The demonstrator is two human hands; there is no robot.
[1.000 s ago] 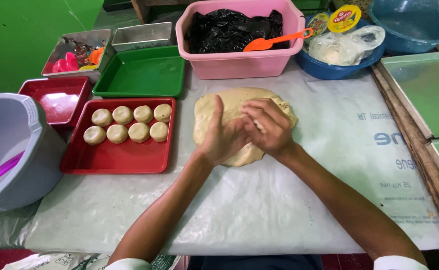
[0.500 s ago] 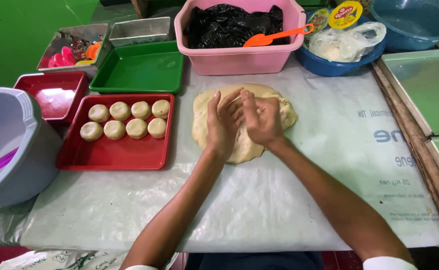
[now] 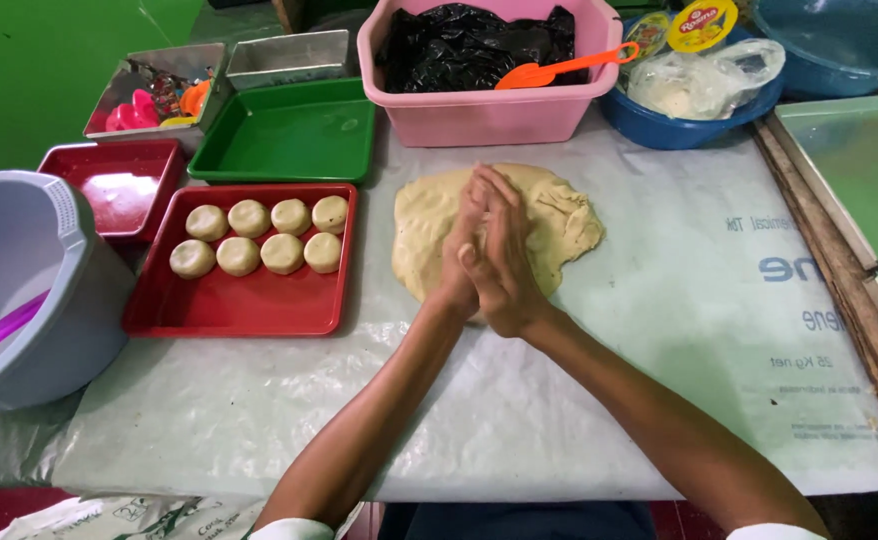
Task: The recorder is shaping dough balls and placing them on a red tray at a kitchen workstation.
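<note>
A flat slab of pale dough point(image 3: 561, 218) lies on the plastic-covered table point(image 3: 659, 340). My left hand point(image 3: 456, 262) and my right hand point(image 3: 509, 272) are pressed palm to palm just above the slab's near side, fingers straight and pointing away from me. Whatever lies between the palms is hidden. To the left, a red tray point(image 3: 249, 305) holds several round dough balls point(image 3: 259, 235) in two rows.
A grey bucket point(image 3: 29, 270) sits at the left edge, with a small red tray point(image 3: 119, 190) and a green tray point(image 3: 289, 135) behind. A pink tub point(image 3: 489, 112) with an orange scoop point(image 3: 549, 70), a blue bowl point(image 3: 679, 128) and green pans point(image 3: 849, 170) line the back and right.
My hands have lifted off the dough slab and come together palm to palm, fingers now straightened. The camera view has shifted slightly.
</note>
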